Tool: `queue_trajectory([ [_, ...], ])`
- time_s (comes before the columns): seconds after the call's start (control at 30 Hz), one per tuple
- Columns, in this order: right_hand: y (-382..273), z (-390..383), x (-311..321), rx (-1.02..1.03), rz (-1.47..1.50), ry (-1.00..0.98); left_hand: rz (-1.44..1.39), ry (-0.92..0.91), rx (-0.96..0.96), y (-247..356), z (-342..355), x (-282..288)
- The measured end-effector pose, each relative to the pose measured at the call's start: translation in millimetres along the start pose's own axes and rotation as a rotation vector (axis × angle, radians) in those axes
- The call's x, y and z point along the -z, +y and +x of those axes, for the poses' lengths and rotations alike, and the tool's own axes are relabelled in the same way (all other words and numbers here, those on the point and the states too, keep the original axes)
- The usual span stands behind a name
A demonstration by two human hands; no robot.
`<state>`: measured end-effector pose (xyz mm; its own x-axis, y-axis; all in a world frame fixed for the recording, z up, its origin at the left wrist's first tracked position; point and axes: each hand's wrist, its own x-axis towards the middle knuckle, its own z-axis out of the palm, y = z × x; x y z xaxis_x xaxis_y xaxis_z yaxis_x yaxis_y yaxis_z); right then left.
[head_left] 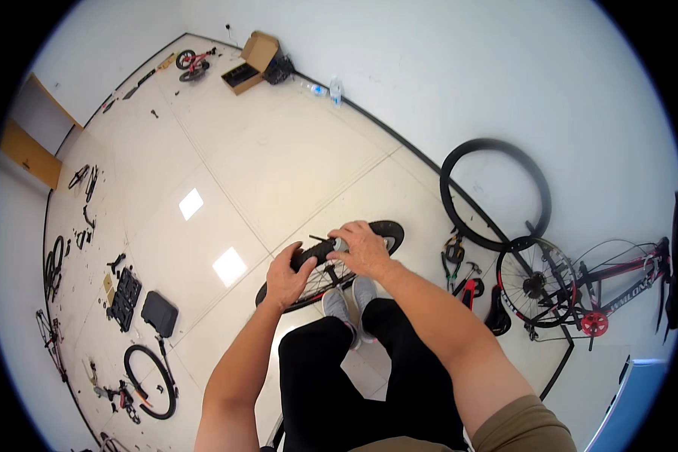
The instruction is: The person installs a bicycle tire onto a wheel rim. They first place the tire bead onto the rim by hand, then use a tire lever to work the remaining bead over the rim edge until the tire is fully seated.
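- Bicycle wheel (324, 251): beneath both hands, in front of the shoes (337, 304), long axis slanting near-left to far-right.
- Left hand (286, 277): grip clamped on its nearer side.
- Right hand (363, 251): clamped farther along.

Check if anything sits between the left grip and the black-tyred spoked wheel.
Nothing visible: the left grip is directly on the black-tyred spoked wheel. The small grey piece shows at the right grip, clear of the left.
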<state>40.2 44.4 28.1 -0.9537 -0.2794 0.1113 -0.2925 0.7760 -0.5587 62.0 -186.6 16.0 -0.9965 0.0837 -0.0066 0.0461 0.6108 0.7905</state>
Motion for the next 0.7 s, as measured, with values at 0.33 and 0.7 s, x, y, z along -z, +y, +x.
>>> queue_trajectory([
  [0.33,-14.1,-13.7,-2.1,-0.083,0.030,-0.039,0.155,-0.091,-0.433,208.8,-100.6,118.0],
  [0.7,-28.0,-37.9,4.3,-0.183,-0.037,-0.161,0.741,-0.258,-0.918,421.2,-196.7,204.7],
])
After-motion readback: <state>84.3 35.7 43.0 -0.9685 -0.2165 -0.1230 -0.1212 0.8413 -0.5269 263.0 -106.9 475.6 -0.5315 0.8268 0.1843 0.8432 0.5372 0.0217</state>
